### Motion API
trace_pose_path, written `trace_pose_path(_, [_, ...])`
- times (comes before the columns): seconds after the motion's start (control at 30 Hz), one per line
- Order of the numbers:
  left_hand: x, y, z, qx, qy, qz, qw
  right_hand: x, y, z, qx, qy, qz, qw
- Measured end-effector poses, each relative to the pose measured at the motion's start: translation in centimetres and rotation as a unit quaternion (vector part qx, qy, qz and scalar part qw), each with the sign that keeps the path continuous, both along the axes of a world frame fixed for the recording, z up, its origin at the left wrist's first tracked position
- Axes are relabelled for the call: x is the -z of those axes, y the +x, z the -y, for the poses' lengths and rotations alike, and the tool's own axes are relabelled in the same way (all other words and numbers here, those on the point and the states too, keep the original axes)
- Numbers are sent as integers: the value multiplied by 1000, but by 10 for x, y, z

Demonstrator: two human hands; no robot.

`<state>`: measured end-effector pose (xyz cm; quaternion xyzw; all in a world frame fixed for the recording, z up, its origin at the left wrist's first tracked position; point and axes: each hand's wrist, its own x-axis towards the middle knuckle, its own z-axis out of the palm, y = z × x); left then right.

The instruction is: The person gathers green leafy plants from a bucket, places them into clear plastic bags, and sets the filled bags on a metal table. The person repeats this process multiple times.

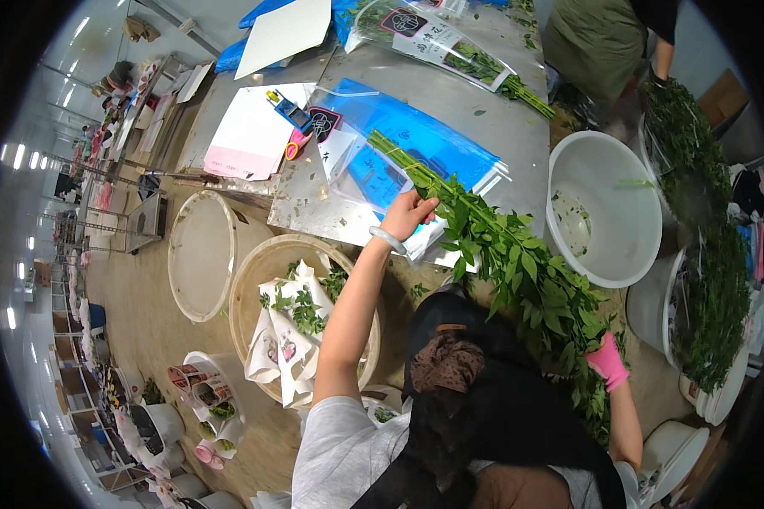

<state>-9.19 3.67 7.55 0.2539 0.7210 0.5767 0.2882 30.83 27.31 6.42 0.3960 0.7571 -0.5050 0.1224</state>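
My left hand [410, 213], bare with a pale bangle at the wrist, grips a bundle of leafy green stems [516, 248] where the leaves begin. Its bare cut stems point up and left over the table, with a tie around them. At the leafy end, my right hand [608, 362] in a pink glove touches the foliage; leaves partly hide its fingers. Under the stems lies a stack of blue and clear printed plastic sleeves [414, 140] on the metal table [509, 146].
A blue hand tool [288, 111] and pink-handled scissors [297, 144] rest by white paper sheets [251, 130]. A sleeved bunch [439, 44] lies farther back. A white tub [605, 210] stands right, a beige tub [245, 305] left. Another person [598, 44] stands beyond, near heaped greenery [694, 254].
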Motion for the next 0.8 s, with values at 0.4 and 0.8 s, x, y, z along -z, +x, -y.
trace_pose_path(0.4, [6, -7, 5, 38, 161, 192, 967, 73, 45, -3, -69, -17, -33, 997])
trace_pose_path(0.8, [64, -101, 170, -302, 564, 184, 747, 25, 29, 3, -94, -94, 0, 991])
